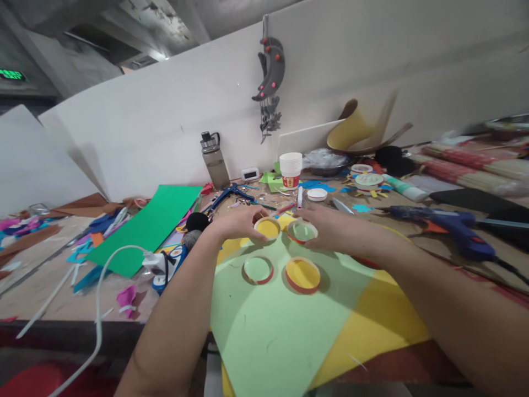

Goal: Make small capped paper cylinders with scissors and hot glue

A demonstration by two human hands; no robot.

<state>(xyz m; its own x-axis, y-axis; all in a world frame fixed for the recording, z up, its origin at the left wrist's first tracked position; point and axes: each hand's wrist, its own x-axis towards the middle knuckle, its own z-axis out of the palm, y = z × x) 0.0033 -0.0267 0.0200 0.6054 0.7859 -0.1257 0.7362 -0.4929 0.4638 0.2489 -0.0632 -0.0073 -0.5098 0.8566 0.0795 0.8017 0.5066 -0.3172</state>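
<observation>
My left hand (244, 221) curls its thumb and fingers around a shallow yellow-lined paper disc (268, 228) with a pale rim. Beside it, my right hand (316, 225) grips a similar green-lined disc (303, 231), its far side partly covered by my fingers. Two more such discs lie nearer me: a green-lined disc with a red side (258, 270) on the left and a yellow-lined disc with a red side (303, 274) on the right. They rest on a light green sheet (285, 325), which overlaps a yellow sheet (380, 314).
A blue glue gun (458, 226) lies at the right. Stacked paper cups (291, 170) and a water bottle (215, 162) stand at the back. On the left are a bright green sheet (152, 229) and a power strip (169, 267) with a white cable (99, 309).
</observation>
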